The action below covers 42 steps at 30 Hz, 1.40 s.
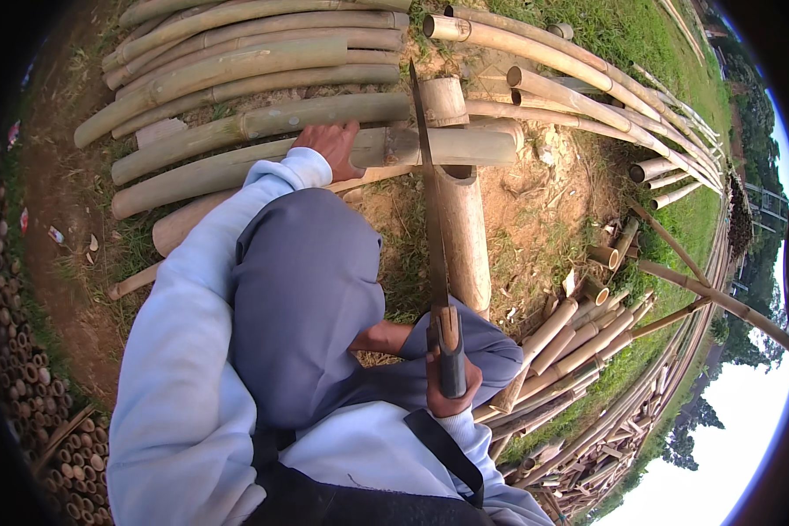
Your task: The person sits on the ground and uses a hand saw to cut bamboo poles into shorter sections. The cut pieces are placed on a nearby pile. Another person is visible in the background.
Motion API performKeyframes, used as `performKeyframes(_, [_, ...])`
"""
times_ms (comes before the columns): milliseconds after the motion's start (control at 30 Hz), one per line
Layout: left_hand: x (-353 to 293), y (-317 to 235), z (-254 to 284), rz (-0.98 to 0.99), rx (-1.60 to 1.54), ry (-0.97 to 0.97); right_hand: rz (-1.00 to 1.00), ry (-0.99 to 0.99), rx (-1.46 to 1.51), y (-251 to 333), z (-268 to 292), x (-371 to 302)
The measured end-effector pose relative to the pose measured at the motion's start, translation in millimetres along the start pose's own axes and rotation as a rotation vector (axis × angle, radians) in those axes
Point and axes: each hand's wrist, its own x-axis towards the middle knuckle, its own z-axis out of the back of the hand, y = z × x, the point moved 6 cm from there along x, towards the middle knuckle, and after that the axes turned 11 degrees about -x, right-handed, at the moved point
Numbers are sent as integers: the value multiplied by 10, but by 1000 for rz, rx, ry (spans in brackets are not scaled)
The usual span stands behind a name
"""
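Note:
My right hand (455, 390) grips the dark handle of a handsaw (435, 228), low in front of me. Its long blade points away from me and crosses a bamboo pole (324, 165) near the pole's right end. Whether the teeth have cut into the pole cannot be made out. On that same pole, left of the blade, rests my left hand (330, 149), its thumb and fingers spread over the top. Beneath the pole's right part lies a thick bamboo piece (461, 232) with a notched end, running toward me.
Several long bamboo poles (263, 66) lie side by side at the far left. More poles (579, 66) stretch away at the far right. Shorter cut lengths (579, 351) are piled at the near right. Stacked bamboo ends (53, 421) line the left edge. My bent knee (307, 254) is close to the pole.

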Motion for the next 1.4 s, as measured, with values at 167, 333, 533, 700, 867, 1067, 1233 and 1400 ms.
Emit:
performKeyframes(167, [107, -87, -4, -18, -19, 2, -78, -35, 165, 30, -423, 1152])
performKeyframes(333, [-21, 12, -44, -6, 4, -46, -2, 22, 39, -114, -57, 47])
performKeyframes(533, [104, 22, -92, -31, -2, -52, -12, -7, 68, -71, -174, 614])
performKeyframes(700, [38, -65, 108, -22, 15, -16, -64, 63, 140, 35, -474, 1149])
performKeyframes(867, [-80, -40, 18, -60, 30, -122, -97, 91, -121, -21, 176, -445])
performKeyframes(1067, [74, -155, 53, -55, 31, -82, 44, -84, 123, -75, -397, 1081])
performKeyframes(1233, [91, -32, 162, -52, 10, -78, -123, 63, 147, -49, -336, 761])
performKeyframes(1400, [-38, 7, -9, -62, -5, -131, -33, 38, -104, -40, 196, -434])
